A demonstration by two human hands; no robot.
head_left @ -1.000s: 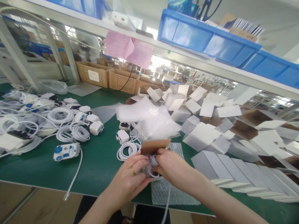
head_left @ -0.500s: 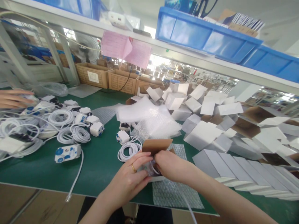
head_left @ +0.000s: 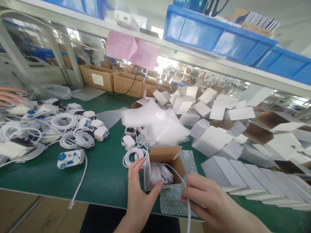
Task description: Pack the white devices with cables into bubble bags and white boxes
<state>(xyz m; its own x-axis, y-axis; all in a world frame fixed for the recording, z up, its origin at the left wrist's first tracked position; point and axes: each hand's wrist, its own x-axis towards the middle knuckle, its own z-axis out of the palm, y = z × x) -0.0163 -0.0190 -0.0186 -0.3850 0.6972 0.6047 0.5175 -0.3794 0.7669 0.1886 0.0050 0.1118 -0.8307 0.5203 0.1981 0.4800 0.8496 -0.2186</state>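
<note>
My right fingers (head_left: 198,183) pinch the white cable (head_left: 189,214), which runs from the open box (head_left: 147,178) at their ten o'clock towards six; my left fingers (head_left: 131,185), nearer the box, spread wide, gripping nothing.

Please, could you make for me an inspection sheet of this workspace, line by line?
Surface: green table, bubble sheet beside the box.
Job's things: box open, flap raised; coil and clear bag inside.
Clutter: blue-and-white sockets heaped at left, white boxes at right, wrap between.
Hands: left hand open at the box's left near corner, contact unclear; right hand holds the cable leading from the box.
Cables: lone socket's lead reaches past the near table edge; others coiled or tangled.
Surroundings: shelf with blue bins, pink sheets, cartons; another person's hand at far left.
</note>
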